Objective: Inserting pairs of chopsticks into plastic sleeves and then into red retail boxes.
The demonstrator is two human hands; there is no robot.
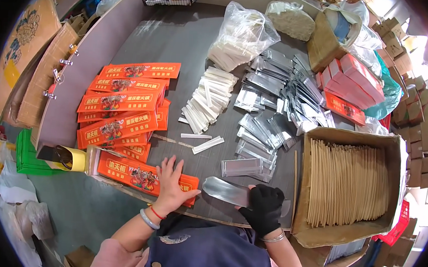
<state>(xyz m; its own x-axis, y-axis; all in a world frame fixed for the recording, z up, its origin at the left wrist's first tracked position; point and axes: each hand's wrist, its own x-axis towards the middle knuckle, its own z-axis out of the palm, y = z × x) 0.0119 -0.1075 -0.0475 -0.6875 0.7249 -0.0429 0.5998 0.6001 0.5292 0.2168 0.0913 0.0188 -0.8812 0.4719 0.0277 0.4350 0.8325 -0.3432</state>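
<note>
My left hand [170, 184] lies with spread fingers on the right part of a stack of long orange-red printed paper sleeves [122, 170] at the table's near edge. In a black fingerless glove, my right hand [264, 209] closes around one end of a long, shiny, silvery strip with a rounded tip [225, 191]. That tip points left, toward my left hand, and does not touch the sleeves. Whether the strip is metal or clear plastic I cannot tell. Just beyond my right hand lie flat clear-wrapped packets [242, 167].
Orange-red sleeves [122, 100] are piled at left. White paper-wrapped strips [209, 98] lie mid-table below a clear bag [243, 36]. Silvery packets [277, 83] heap up at right. An open carton of wooden chopsticks [347, 185] stands near my right hand. A yellow-banded holder [73, 159] juts out at left.
</note>
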